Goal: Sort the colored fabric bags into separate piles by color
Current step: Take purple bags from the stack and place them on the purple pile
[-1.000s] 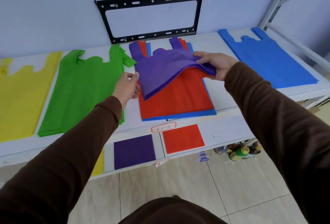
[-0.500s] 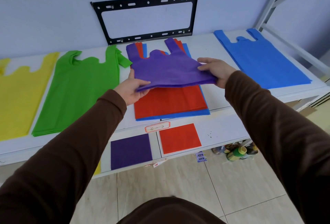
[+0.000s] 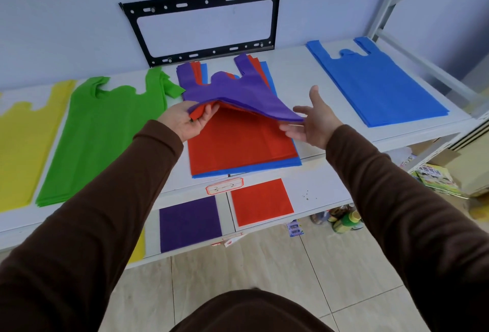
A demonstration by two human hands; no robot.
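L to R on white bench (image 3: 325, 181): yellow bag (image 3: 23, 144), green pile (image 3: 105, 130), then mixed stack. Left hand (image 3: 182, 122) fingers pinch purple bag (image 3: 238, 96) w/ red bag (image 3: 238, 141) corner. Right hand (image 3: 315, 122) spread wide, just beside purple edge. Blue pile (image 3: 375, 85) far right.

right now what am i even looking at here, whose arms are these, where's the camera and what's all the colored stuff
No machine here: these are a person's two arms in brown sleeves, filmed by a camera worn on their head, looking down. On the white shelf lie flat fabric bags: a yellow pile, a green pile, a blue pile, and a mixed middle stack with a red bag over blue ones. The left hand pinches the lifted corner of the purple fabric bag, with a bit of red in the same grip. The right hand is open, its fingers by the bag's other corner. Purple and red squares lie on the lower ledge.
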